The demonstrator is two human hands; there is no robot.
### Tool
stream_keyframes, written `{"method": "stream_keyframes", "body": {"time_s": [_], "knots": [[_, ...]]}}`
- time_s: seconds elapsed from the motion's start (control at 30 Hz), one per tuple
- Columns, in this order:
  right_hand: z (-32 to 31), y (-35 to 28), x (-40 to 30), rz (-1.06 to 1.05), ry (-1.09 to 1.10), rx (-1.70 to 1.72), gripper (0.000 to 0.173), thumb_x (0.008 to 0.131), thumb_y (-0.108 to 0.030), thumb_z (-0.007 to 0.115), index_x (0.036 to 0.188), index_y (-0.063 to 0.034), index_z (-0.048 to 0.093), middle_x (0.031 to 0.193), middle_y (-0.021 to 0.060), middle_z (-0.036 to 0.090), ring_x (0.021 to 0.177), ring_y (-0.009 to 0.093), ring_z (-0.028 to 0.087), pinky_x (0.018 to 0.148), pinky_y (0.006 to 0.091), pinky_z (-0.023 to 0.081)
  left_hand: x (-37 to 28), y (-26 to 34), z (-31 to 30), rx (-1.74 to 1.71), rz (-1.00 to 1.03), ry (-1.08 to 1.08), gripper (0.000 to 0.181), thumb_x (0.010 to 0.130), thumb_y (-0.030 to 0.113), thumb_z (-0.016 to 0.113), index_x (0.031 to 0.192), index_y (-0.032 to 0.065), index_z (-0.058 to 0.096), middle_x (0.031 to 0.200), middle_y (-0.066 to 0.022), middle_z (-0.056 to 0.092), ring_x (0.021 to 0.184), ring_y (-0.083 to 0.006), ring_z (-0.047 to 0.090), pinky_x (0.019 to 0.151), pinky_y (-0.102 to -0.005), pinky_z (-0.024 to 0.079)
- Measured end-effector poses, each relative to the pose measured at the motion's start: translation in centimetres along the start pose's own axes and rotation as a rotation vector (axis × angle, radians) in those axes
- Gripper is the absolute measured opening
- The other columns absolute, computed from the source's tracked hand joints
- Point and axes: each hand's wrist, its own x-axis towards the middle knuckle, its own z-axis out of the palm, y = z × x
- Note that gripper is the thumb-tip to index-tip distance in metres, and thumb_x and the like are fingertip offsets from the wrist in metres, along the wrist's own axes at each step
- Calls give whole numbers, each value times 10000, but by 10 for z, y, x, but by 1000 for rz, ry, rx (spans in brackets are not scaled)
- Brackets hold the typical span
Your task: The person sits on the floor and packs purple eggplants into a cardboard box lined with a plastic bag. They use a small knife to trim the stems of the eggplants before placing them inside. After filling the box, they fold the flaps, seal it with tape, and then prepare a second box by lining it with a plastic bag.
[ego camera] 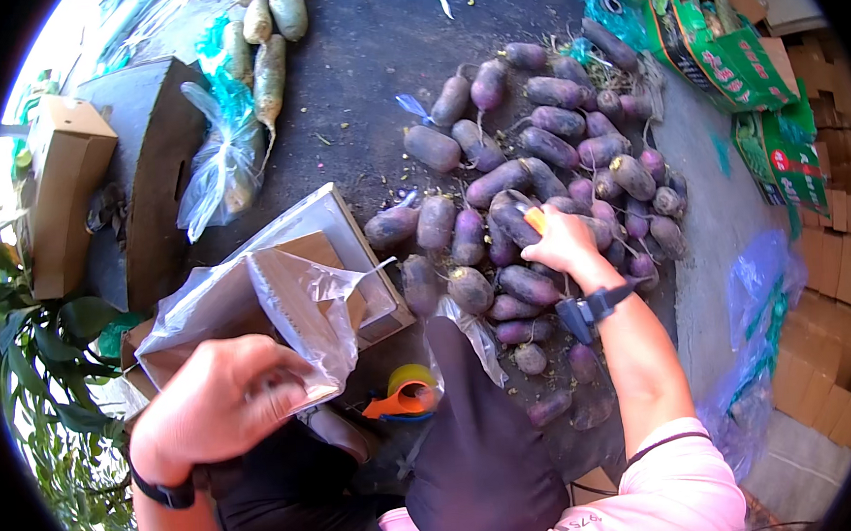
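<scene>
My right hand (561, 240) grips a small tool with an orange handle (535, 219), perhaps a knife, over a dark purple radish (510, 211). Around it spreads a heap of purple radishes (550, 146) with soil and thin roots on them. To the left, an open cardboard box (392, 314) has a clear plastic liner (290, 290) draped over its rim. My left hand (227, 398), blurred, is at the box's near corner with fingers curled beside the liner; whether they hold it is unclear.
An orange tape dispenser (405, 396) lies near my legs. Pale green radishes (268, 77) and a knotted plastic bag (222, 161) lie at the far left, beside cardboard boxes (69, 194). Green printed cartons (726, 59) and crumpled plastic (759, 331) are on the right.
</scene>
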Motion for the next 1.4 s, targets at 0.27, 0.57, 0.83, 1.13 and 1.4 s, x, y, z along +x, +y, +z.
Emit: {"method": "stream_keyframes", "body": {"time_s": [0.27, 0.57, 0.83, 1.13, 1.4], "knots": [[-17, -32, -80, -509, 177, 895, 1039, 571, -117, 942, 1446, 4, 396, 1358, 118, 573, 1252, 201, 537, 1087, 359, 420, 48, 39, 107, -611, 131, 174, 800, 906, 115, 724, 1518, -3, 222, 1480, -218, 404, 1371, -312, 430, 1139, -432, 365], [-55, -119, -150, -859, -28, 1150, 864, 722, -170, 900, 1428, 3, 432, 1155, 58, 675, 925, 75, 573, 807, 257, 460, 33, 47, 73, -986, 372, 454, 794, 751, 201, 851, 1387, -10, 426, 1243, -106, 605, 1132, -175, 593, 1003, -344, 469], [-88, -141, -168, -500, -410, 1305, 295, 959, -201, 605, 1194, -29, 562, 856, -18, 608, 665, 30, 493, 604, 196, 424, -28, 15, 60, -654, 194, 538, 807, 669, 46, 848, 1375, 6, 458, 1202, -70, 616, 1063, -142, 614, 948, -321, 496], [-96, -92, -203, -1104, 762, 387, 505, 779, -13, 712, 1270, -36, 597, 990, 90, 662, 778, 265, 675, 645, 369, 545, 24, 57, 110, -590, 191, 540, 771, 650, 110, 841, 1324, 22, 478, 1196, -119, 595, 1107, -203, 596, 966, -349, 480], [-60, -23, -200, -361, 73, 955, 436, 788, -225, 784, 1069, -20, 521, 874, 138, 640, 774, 256, 620, 736, 387, 512, 79, 69, 147, -356, 190, 516, 774, 644, 76, 829, 1322, 11, 463, 1153, -86, 624, 1065, -164, 604, 952, -322, 484]]}}
